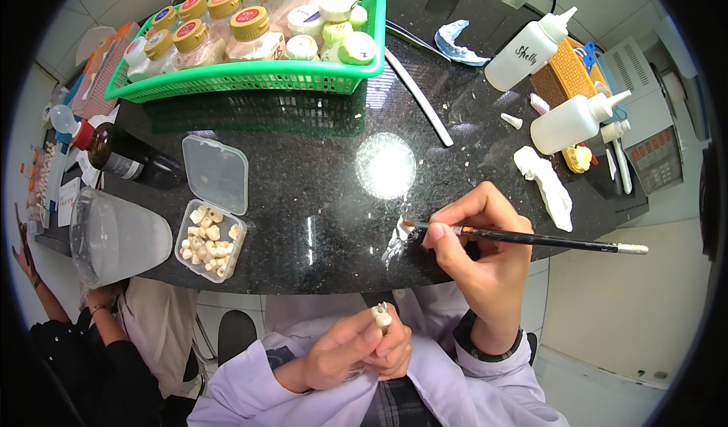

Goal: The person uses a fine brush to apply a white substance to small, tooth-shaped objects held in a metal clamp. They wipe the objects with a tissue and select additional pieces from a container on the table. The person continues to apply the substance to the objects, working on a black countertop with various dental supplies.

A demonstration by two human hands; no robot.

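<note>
In my right hand (pixel 489 264) is a thin black paintbrush (pixel 561 240), pinched close to its bristles. Its tip touches a smear of white paste (pixel 393 246) on the dark countertop (pixel 318 169). Low in front of my lap, my left hand (pixel 353 351) pinches a small cream-coloured artificial tooth (pixel 381 315), its chewing end pointing up; a bit of metal shows beside it, and the rest is hidden by the fingers. Left of the paste, a small clear plastic box (pixel 241 256) with its lid raised holds several loose teeth (pixel 206 243).
A green basket (pixel 243 78) of jars spans the back left. At left stand a clear plastic cup (pixel 121 237) and a tilted dark bottle (pixel 133 158). Two white squeeze bottles (pixel 523 54) and a crumpled white tissue (pixel 544 186) lie right. Another person (pixel 114 336) sits at far left.
</note>
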